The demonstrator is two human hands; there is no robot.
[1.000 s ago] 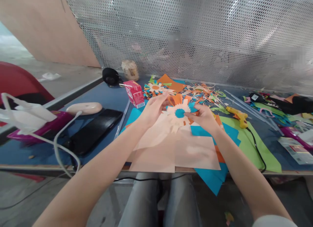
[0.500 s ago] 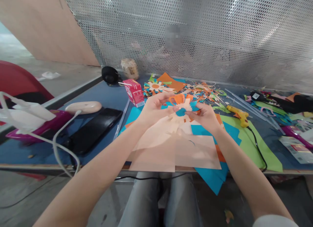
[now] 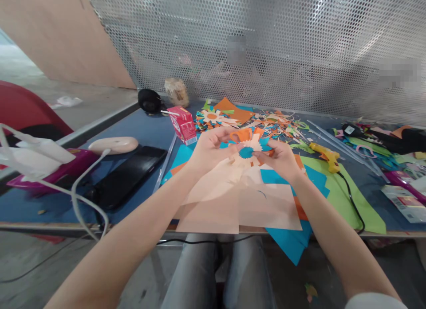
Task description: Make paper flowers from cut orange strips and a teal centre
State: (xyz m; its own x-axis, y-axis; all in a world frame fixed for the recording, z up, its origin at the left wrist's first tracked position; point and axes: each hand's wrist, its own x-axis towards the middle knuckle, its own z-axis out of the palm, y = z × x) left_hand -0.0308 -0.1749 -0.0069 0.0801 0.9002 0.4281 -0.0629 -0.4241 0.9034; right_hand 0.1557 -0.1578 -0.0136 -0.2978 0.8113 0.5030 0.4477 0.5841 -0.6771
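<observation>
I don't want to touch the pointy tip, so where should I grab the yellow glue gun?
Best by the handle, I'd say, coming from your side. The yellow glue gun lies with that handle toward you, its black cord trailing from the end, while the narrow tip points left and away.
</observation>
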